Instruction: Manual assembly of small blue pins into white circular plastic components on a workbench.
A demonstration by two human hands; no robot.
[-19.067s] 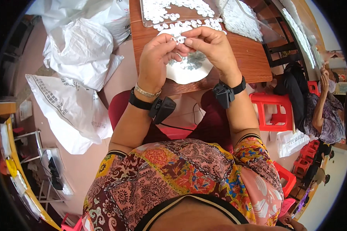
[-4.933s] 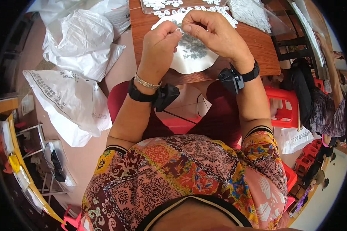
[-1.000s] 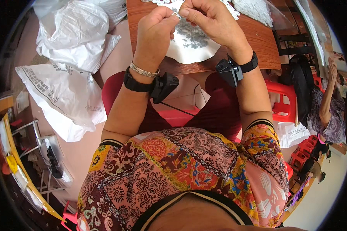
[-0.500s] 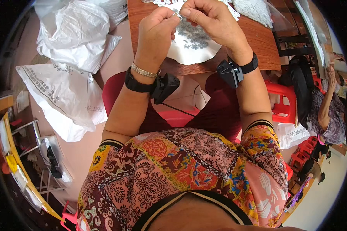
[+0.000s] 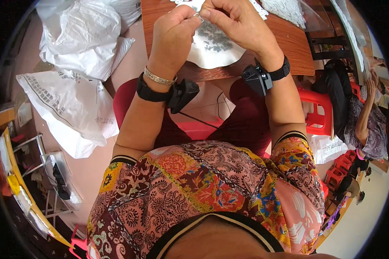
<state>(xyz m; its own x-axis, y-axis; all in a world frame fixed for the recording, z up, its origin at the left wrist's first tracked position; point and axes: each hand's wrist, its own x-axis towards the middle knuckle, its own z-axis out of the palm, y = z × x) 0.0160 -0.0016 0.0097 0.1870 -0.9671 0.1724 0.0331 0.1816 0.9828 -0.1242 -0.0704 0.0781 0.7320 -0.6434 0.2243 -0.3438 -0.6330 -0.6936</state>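
Above the far part of a brown wooden table (image 5: 285, 49), both my hands meet fingertip to fingertip. My left hand (image 5: 173, 32) is closed in a pinch on a small white ring-shaped piece (image 5: 198, 18). Thumb and forefinger of my right hand (image 5: 242, 26) press together right beside that piece; whatever they pinch is too small to make out. Beneath the hands lies a white sheet or shallow dish with a wavy rim (image 5: 209, 63), bearing a heap of small dark grey pieces (image 5: 214, 36). A heap of white pieces (image 5: 285, 12) sits at the table's far right.
Full white sacks (image 5: 84, 39) and a flatter printed sack (image 5: 69, 110) lie on the floor at left. A red stool (image 5: 317, 110) and a black bag (image 5: 337, 95) are right of the table. Another person (image 5: 367, 118) sits at far right. Black devices (image 5: 183, 95) are strapped to my wrists.
The table and sacks have shifted slightly up and left in view. Both hands keep their pinch at nearly the same spot, with the fingers barely moved.
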